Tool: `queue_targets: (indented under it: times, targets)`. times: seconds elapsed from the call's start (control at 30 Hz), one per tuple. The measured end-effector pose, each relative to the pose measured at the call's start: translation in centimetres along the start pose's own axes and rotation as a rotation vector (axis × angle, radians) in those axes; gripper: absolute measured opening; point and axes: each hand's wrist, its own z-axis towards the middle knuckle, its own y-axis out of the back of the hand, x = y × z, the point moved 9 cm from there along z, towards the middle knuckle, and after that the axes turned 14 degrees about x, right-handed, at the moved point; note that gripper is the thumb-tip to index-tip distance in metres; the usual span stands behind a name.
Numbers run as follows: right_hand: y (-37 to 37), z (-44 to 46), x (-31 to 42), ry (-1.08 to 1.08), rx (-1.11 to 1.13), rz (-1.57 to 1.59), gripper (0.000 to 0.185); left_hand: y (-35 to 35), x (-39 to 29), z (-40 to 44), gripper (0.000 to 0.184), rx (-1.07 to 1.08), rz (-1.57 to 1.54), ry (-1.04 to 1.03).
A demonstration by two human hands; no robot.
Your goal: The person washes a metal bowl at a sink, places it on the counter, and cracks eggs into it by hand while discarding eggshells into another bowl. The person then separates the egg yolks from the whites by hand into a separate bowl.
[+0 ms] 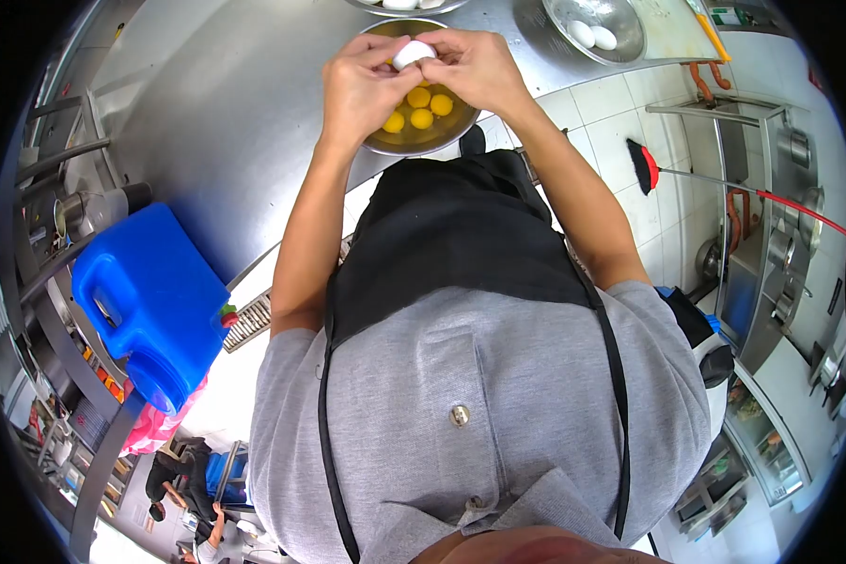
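A white egg (414, 54) is held by the fingers of both hands over a metal bowl (414, 148). My left hand (362, 89) grips it from the left, and my right hand (475, 70) pinches it from the right. Whether the shell is cracked I cannot tell. Several yellow yolks (421, 118) lie in clear egg white in the bowl below. Part of the bowl is hidden behind my hands.
On the steel table (226, 113) stand a bowl with two white eggs (592, 38) and, at the top edge, another bowl (409, 7) with white pieces. A blue jug (150, 301) is at left. A broom (645, 167) and metal shelving stand right; people (183, 479) are in the background.
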Motion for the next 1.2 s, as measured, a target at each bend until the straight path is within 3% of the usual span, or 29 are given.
queue_targets:
  times: [0.33, 0.4, 0.53, 0.63, 0.7, 0.77, 0.9, 1.0, 1.07, 1.13, 1.17, 1.2]
  targets:
    - [0.0, 0.2, -0.6, -0.018, 0.004, -0.073, 0.041, -0.3, 1.0, 0.1, 0.034, 0.006, -0.018, -0.001]
    - [-0.5, 0.5, -1.4, 0.081, 0.015, -0.026, 0.044, -0.3, 1.3, 0.1, 0.034, 0.020, -0.022, 0.000]
    - [-0.5, 0.0, -0.7, 0.079, 0.037, -0.097, 0.045, -0.2, 1.9, 0.1, 0.036, 0.081, -0.102, -0.034]
    - [-0.3, -0.4, 0.7, 0.205, 0.032, -0.313, 0.042, 0.2, 2.2, 0.0, 0.037, 0.120, -0.126, -0.051]
    - [-0.6, -1.9, 3.4, 0.559, -0.075, -0.612, 0.040, 0.6, 2.0, 0.0, 0.038, 0.146, -0.123, -0.051]
    - [-0.7, -2.2, 3.6, 0.573, -0.065, -0.752, 0.039, 0.8, -0.1, 0.1, 0.040, 0.184, 0.232, -0.153]
    - [-0.4, -3.0, 6.2, 0.633, -0.083, -1.017, 0.040, 1.2, -2.8, 0.3, 0.040, 0.144, 0.406, -0.295]
    - [1.8, -4.0, 10.6, 0.780, -0.179, -0.918, 0.026, 1.9, -5.7, 0.6, 0.039, 0.025, 0.370, -0.465]
    - [2.3, -4.5, 12.2, 0.772, -0.188, -0.967, 0.034, 2.6, -7.1, 0.7, 0.038, -0.046, 0.170, -0.475]
    - [4.4, -3.3, 10.1, 0.639, -0.262, -0.512, 0.031, 2.3, -6.6, 1.6, 0.038, -0.043, 0.125, -0.444]
    - [4.2, -2.9, 9.1, 0.675, -0.292, -0.545, 0.042, 2.3, -6.2, 2.3, 0.038, -0.045, 0.079, -0.414]
    - [4.3, -2.0, 6.4, 0.531, -0.200, -0.350, 0.040, 2.2, -6.4, 2.6, 0.038, -0.042, 0.083, -0.433]
